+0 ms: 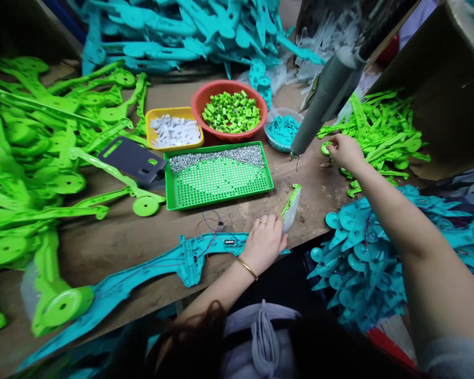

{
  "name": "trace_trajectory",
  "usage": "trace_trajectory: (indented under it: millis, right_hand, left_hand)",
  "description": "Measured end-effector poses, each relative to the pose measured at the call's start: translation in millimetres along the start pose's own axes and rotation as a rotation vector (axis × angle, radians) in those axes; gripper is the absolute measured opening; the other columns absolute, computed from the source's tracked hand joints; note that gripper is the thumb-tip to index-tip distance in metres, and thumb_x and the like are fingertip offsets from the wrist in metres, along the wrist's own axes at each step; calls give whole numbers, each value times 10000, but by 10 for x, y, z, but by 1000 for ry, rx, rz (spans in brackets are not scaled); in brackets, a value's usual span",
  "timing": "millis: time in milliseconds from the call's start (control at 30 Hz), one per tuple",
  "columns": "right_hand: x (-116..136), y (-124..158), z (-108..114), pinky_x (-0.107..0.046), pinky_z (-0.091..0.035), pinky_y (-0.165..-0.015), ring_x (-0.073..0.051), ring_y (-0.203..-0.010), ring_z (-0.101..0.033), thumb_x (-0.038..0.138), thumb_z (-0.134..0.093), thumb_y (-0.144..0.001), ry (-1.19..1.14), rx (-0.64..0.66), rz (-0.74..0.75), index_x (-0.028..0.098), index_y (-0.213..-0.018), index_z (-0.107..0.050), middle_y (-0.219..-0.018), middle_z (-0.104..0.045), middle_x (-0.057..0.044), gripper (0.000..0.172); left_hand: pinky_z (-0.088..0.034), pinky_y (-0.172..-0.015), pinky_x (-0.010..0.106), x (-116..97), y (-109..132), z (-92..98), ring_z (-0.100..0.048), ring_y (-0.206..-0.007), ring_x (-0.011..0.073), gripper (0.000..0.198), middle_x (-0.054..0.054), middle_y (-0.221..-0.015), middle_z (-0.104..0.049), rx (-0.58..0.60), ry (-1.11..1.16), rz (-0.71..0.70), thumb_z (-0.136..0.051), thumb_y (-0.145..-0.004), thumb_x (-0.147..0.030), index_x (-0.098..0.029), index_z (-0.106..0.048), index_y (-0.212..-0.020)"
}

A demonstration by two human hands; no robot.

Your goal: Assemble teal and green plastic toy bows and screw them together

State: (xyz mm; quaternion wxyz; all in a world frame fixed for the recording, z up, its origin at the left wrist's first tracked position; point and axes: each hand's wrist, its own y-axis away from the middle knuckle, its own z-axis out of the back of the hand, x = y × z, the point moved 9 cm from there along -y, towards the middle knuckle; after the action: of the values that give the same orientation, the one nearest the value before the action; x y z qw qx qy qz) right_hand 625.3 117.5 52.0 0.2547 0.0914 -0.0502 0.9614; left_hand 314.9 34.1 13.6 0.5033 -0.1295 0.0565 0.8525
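Note:
My left hand (264, 239) rests on a long teal plastic part (150, 273) lying along the table's front edge, and its fingers close on a grey and green piece (292, 207). Red and blue wires and a small motor (229, 242) sit in the teal part. My right hand (344, 150) reaches into a heap of green plastic parts (383, 131) at the right, fingers closed on one green piece. A grey hanging screwdriver (324, 100) dangles just left of that hand.
A green tray (260, 187) holds screws. Behind it stand a yellow tub of white bits (154, 113), a red bowl of green pieces (199, 100) and a small clear bowl of teal bits (283, 129). Green parts pile at left, teal parts behind and at right.

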Motion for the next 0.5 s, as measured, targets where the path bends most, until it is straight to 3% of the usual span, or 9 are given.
trace_trajectory:
  millis: [167, 333, 433, 500]
  right_hand:
    - [43, -490, -130, -482, -336, -1073, -332, -1279, -449, 84, -436, -794, 109, -12, 38, 75, -1350, -495, -1408, -476, -219, 559]
    - [-95, -774, -290, -424, -397, -1024, -304, -1165, -537, 79, -528, -733, 156, 102, 7, 109, -1176, -634, -1227, -607, -185, 456]
    - [-366, -834, -111, -376, -399, -1029, -260, -1193, -530, 96, -500, -765, 154, 49, -83, 146, -1217, -600, -1293, -567, -149, 465]
    - [-634, -802, 66, -457, -377, -1042, -308, -1241, -497, 123, -456, -810, 165, -31, -213, 78, -1275, -531, -1337, -514, -225, 473]
  left_hand:
    - [-473, -855, 379, -49, -104, 1, -565, -978, 264, 376, 135, -1050, -599, -1, 13, -26, -544, -889, -290, -71, -536, -1194]
    - [-489, -869, 388, -27, -120, -5, -572, -984, 259, 361, 128, -1063, -604, -19, 51, -19, -545, -894, -284, -90, -541, -1198]
    - [-504, -860, 402, -8, -109, -34, -575, -973, 270, 384, 137, -1072, -608, -14, 70, -17, -541, -900, -293, -77, -536, -1219]
    - [-511, -857, 411, -2, -105, -47, -578, -970, 278, 404, 141, -1067, -611, -12, 79, -21, -551, -900, -303, -66, -535, -1226]
